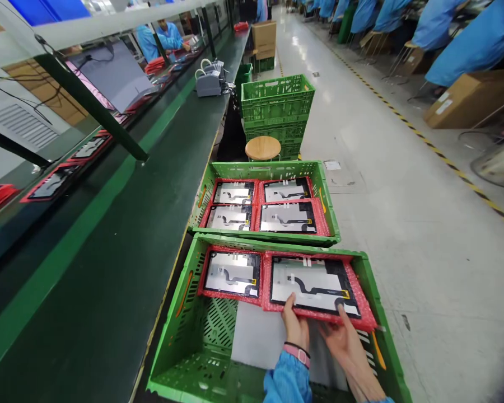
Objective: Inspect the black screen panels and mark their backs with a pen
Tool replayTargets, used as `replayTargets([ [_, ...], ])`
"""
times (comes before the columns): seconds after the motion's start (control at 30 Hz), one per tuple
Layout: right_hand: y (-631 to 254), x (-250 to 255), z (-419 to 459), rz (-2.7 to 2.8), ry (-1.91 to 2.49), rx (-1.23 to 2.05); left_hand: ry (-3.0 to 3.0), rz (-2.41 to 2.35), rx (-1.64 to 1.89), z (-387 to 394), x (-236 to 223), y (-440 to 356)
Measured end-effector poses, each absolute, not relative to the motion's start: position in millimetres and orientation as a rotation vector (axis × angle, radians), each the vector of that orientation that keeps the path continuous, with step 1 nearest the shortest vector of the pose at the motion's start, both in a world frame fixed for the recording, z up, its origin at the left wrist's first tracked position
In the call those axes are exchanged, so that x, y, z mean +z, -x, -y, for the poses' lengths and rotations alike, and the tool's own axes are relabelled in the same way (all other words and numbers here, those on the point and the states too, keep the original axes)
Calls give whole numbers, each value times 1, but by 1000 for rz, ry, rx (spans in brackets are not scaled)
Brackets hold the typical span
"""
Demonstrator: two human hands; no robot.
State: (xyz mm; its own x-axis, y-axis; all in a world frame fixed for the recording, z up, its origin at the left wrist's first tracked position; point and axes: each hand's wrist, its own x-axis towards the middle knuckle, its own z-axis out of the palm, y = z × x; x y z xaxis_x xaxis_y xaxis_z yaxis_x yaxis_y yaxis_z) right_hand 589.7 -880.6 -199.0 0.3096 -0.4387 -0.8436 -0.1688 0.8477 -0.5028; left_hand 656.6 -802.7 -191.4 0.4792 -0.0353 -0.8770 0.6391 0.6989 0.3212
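Observation:
Both my hands grip the near edge of a tablet display panel (pixel 283 285) lying on red bubble wrap (pixel 365 302), over the right side of the near green crate (pixel 172 336). My left hand (pixel 296 324) has its thumb on the panel's lower edge and its fingers underneath. At the lower right corner, my right hand (pixel 344 341) holds it the same way. The panel has a silver back, a black border and a dark ribbon cable. Left of it, a second display panel (pixel 231 271) rests on red bubble wrap. A white sheet (pixel 256 336) covers part of the crate's floor.
Behind stands another green crate (pixel 273 238) with several wrapped panels. A round wooden stool (pixel 262 147) and stacked green crates (pixel 277 106) are farther back. The dark green workbench (pixel 121 268) runs along the left. People in blue sit across the aisle.

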Motion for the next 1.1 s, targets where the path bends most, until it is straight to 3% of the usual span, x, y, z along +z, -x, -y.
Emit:
replayTargets([
  [0.4,-584,-192,812,-1052,916,-114,-776,-1022,-332,638,-184,-672],
  [0.8,-563,-201,903,-1361,1307,-308,-569,-998,-482,780,-203,-655],
  [0.97,-551,-202,874,-1496,1063,-353,-602,-1095,-514,793,-209,-657],
  [1.1,-565,-209,852,-1539,676,-177,-664,-1179,-624,778,-214,-658],
])
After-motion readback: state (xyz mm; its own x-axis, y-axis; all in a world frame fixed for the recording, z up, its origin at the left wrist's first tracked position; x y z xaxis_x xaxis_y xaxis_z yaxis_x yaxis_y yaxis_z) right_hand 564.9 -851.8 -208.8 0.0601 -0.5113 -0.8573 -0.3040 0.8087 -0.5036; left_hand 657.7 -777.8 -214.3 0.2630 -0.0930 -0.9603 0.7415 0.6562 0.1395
